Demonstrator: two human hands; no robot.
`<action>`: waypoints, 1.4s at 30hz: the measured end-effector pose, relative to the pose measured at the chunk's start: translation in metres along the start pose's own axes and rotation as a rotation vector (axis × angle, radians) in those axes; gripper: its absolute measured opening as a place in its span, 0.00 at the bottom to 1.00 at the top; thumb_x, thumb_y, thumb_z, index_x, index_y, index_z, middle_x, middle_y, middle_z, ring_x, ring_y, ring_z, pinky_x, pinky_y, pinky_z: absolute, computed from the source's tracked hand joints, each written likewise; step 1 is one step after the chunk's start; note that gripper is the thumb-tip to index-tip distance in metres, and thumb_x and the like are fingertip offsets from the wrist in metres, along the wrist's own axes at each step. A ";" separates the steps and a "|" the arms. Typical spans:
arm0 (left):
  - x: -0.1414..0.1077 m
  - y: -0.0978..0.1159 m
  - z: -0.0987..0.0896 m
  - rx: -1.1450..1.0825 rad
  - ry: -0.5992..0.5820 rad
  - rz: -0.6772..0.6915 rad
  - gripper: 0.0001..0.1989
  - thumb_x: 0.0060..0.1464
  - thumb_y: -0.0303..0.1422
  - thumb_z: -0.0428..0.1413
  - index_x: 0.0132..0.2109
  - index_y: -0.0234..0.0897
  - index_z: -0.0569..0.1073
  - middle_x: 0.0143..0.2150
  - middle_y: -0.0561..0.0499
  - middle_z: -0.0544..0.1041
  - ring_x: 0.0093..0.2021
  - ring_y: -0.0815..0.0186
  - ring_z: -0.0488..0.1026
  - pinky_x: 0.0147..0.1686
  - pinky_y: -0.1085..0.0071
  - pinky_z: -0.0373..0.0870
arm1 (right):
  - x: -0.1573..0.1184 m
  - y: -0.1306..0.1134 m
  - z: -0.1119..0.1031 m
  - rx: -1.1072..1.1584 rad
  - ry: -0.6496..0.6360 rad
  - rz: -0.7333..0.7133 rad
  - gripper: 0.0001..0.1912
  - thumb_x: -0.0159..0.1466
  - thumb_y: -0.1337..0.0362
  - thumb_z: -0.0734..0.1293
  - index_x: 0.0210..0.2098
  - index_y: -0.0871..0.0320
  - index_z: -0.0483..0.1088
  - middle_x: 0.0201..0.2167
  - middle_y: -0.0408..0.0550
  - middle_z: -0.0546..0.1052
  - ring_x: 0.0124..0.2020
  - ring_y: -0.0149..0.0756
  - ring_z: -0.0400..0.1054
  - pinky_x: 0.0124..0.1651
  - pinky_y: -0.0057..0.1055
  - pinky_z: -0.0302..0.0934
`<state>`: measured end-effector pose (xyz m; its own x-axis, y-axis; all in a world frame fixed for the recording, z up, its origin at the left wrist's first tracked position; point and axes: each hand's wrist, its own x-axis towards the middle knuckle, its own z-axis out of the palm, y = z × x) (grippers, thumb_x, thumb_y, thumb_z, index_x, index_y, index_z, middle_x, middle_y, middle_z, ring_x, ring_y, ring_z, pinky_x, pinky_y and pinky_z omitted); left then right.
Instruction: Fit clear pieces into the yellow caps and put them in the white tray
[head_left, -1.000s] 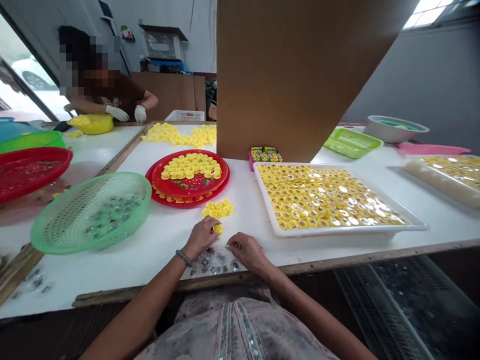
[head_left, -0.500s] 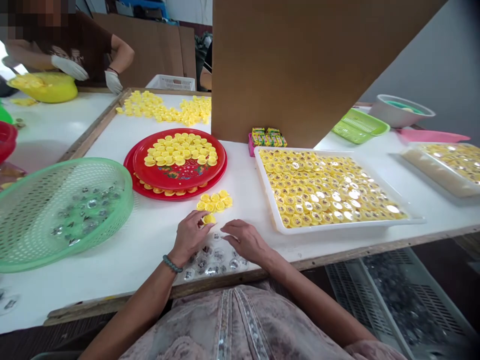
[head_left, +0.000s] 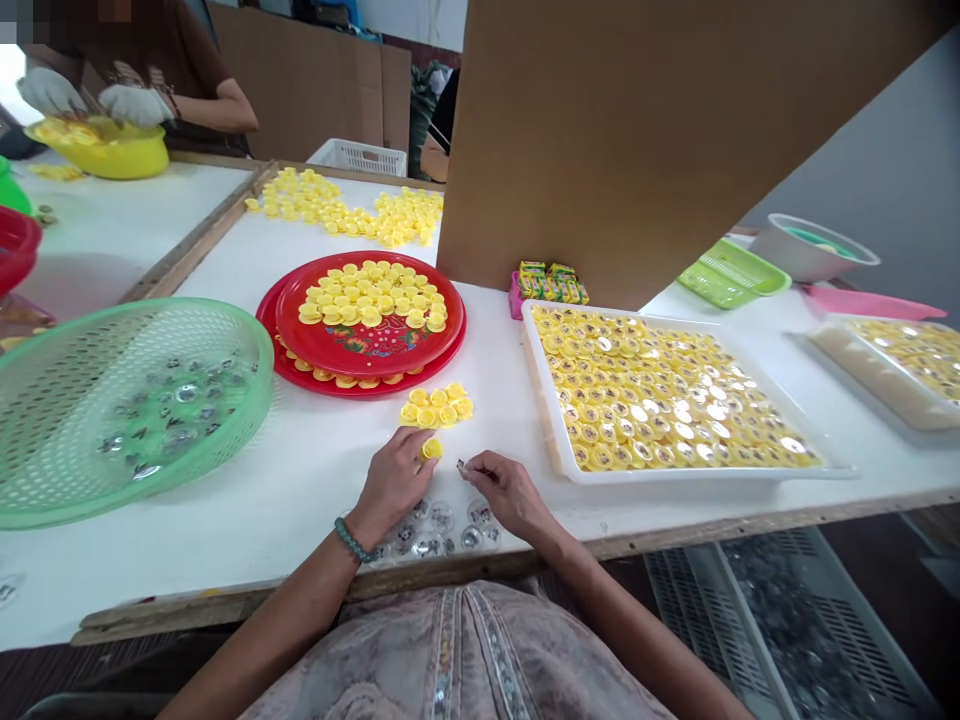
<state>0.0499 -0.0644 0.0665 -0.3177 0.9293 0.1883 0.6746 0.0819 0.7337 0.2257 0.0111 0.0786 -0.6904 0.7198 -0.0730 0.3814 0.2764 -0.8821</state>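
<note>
Between the thumb and fingers of my left hand [head_left: 394, 478] is a small round yellow plastic piece [head_left: 431, 449], tilted up on its edge. My right hand [head_left: 511, 490] pinches a small clear disc with a dark print [head_left: 463, 466], a short way to the right of the yellow piece and apart from it. Beyond my left hand lies a small group of yellow pieces [head_left: 437, 407] on the white table. Several clear printed discs [head_left: 442, 517] lie near the table's front edge, partly hidden by my hands.
Red trays [head_left: 360, 345] with yellow pieces stand beyond, and a green basket [head_left: 255, 400] of clear discs is at left. A white tray [head_left: 551, 440] of printed yellow pieces sits at right. A cardboard sheet [head_left: 600, 150] rises behind. A gloved co-worker handles a yellow basin [head_left: 135, 155].
My right hand has come up from the clear discs with one in its fingers. My left hand has turned the yellow piece on edge. The co-worker's gloved hands moved to the yellow basin.
</note>
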 end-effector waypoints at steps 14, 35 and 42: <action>-0.009 0.030 -0.010 -0.806 -0.116 -0.540 0.11 0.44 0.38 0.60 0.31 0.33 0.75 0.24 0.54 0.70 0.24 0.73 0.61 0.25 0.76 0.58 | -0.002 -0.012 0.016 0.206 0.170 -0.083 0.09 0.60 0.59 0.64 0.38 0.57 0.69 0.30 0.44 0.70 0.30 0.31 0.62 0.36 0.29 0.60; -0.015 0.033 -0.002 -0.928 -0.095 -0.619 0.12 0.42 0.37 0.61 0.33 0.32 0.75 0.25 0.53 0.73 0.23 0.74 0.64 0.23 0.78 0.57 | -0.004 -0.024 0.023 0.621 0.261 0.216 0.10 0.50 0.59 0.71 0.26 0.60 0.72 0.22 0.43 0.72 0.24 0.28 0.62 0.28 0.26 0.57; -0.018 0.029 -0.007 -0.903 -0.147 -0.641 0.11 0.42 0.37 0.61 0.28 0.32 0.75 0.22 0.53 0.71 0.22 0.74 0.62 0.24 0.76 0.57 | -0.009 -0.014 0.023 0.373 0.191 0.068 0.10 0.55 0.59 0.69 0.34 0.59 0.71 0.27 0.45 0.73 0.28 0.31 0.65 0.31 0.28 0.61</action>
<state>0.0705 -0.0810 0.0894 -0.3113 0.8474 -0.4301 -0.3366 0.3250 0.8838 0.2126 -0.0139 0.0806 -0.5319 0.8430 -0.0804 0.1494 0.0000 -0.9888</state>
